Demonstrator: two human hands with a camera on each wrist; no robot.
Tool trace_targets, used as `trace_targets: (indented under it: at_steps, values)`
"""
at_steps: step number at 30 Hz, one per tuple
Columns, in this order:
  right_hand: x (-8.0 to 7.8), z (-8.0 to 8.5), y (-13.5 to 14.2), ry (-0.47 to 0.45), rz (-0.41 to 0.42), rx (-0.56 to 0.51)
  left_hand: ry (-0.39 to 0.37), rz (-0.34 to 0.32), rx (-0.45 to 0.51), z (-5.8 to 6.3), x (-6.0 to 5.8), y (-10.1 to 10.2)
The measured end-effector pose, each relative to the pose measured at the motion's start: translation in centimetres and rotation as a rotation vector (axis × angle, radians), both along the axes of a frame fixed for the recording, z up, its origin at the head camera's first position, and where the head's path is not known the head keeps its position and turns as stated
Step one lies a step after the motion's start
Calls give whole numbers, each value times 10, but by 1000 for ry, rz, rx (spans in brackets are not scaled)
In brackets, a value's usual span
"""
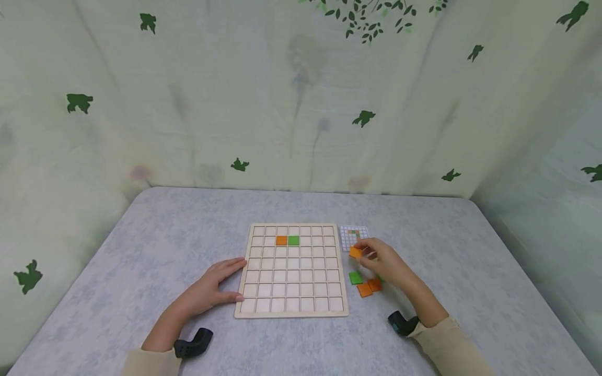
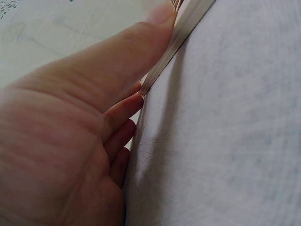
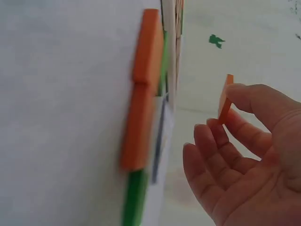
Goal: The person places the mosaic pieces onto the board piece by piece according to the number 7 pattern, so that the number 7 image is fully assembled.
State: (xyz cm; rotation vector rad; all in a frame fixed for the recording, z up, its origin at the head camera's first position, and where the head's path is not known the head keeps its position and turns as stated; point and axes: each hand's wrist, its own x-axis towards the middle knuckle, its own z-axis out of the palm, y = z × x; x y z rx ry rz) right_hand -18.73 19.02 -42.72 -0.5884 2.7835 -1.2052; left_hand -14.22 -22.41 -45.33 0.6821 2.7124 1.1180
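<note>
A wooden grid board (image 1: pixel 286 271) lies on the table with an orange tile (image 1: pixel 281 240) and a green tile (image 1: pixel 293 240) side by side in its second row from the top. My left hand (image 1: pixel 213 284) rests along the board's left edge, thumb and fingertips touching it and the fingers fairly straight. To the right of the board, my right hand (image 1: pixel 386 262) pinches an orange square tile (image 1: pixel 355 252) between thumb and fingers. That tile (image 3: pixel 225 101) is raised off the table in the right wrist view. A small pattern card (image 1: pixel 350 234), partly hidden, lies beyond it.
Loose tiles lie right of the board: a green tile (image 1: pixel 355 278), two touching orange tiles (image 1: pixel 365 290), and another green tile (image 3: pixel 135 197) partly hidden under my right hand in the head view. A pale cloth backdrop (image 1: pixel 263 104) stands behind the table (image 1: pixel 197 224).
</note>
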Motion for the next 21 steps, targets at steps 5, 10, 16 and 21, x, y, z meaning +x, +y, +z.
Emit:
trace_targets:
  at_steps: [5,10,16,21]
  values:
    - [-11,17,-20,58,29,-35,-12,-1,-5,0,0,0]
    - [-26,30,-47,90,72,-87,-23,0,1,-1,0,0]
    - [-43,29,-77,110,120,-158,-42,5,3,-1,0,0]
    - [-55,13,-92,60,118,-199,-40,2,-2,0,-1,0]
